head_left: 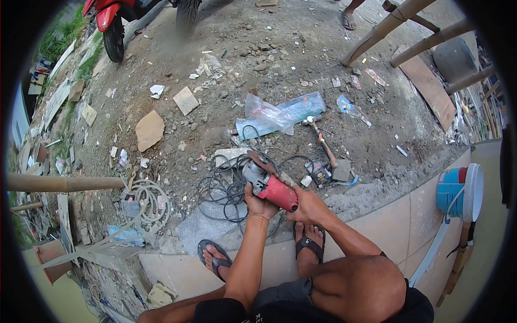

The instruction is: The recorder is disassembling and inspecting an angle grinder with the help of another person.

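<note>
Where the red grinder (277, 194) overlaps, left hand (259, 206) partly hidden, right hand (308, 208) touching

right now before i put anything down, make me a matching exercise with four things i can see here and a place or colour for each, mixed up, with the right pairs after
Things
1. angle grinder
2. bucket
3. hammer
4. motorbike

Places and colours
A. blue and white, at the far right
B. held by the left hand and the right hand
C. red and black, at the top left
D. lying just beyond the right hand

Right pairs: 1-B, 2-A, 3-D, 4-C
</note>
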The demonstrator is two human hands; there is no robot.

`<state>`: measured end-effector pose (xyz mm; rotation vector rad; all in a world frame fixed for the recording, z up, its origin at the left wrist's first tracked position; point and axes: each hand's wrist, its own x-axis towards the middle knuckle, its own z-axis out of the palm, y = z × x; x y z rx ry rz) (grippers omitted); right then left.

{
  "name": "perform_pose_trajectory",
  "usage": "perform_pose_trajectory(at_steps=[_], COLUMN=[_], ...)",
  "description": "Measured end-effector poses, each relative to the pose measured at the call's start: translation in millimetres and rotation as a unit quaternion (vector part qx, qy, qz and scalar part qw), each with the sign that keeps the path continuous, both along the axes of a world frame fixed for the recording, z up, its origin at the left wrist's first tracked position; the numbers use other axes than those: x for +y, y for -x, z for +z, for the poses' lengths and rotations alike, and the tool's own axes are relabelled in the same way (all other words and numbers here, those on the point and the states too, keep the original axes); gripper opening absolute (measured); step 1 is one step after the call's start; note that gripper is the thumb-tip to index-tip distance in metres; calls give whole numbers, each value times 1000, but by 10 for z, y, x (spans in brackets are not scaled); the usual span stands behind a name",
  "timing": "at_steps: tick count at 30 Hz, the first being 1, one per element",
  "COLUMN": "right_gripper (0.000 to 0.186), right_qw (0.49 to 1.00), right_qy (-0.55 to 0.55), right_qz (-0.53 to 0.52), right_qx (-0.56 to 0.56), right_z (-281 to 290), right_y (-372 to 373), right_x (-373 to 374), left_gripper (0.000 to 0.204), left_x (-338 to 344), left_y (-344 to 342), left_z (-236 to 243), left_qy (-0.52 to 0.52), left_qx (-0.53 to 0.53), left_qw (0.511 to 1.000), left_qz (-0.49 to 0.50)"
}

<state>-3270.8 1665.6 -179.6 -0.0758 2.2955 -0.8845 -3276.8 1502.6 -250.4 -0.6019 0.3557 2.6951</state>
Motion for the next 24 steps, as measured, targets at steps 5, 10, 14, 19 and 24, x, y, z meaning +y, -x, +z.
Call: perform_pose_trajectory(at_steps=[5,10,14,19,24], right_gripper=[75,76,76,75,77], right_qw=[1000,1000,1000,998,997], right_qy=[-12,-20,-19,-14,-4], right_qz=[6,5,6,20,63], right_qx=[7,5,23,51,49], right_z=[34,27,13,-48,38], right_y=[11,18,9,9,116], right_x=[-29,-32,-49,-13,9], left_gripper=[82,81,84,85,86], left_x=[43,64,53,84,109], left_y=[-17,-2,-5,-40,-45], left_z=[-85,-92,-117,-131,-83], left_qy=[-45,-42,-39,-36,-42], left_qx=[41,42,54,56,62], left_qw=[998,997,997,996,993], left_qz=[31,40,45,67,90])
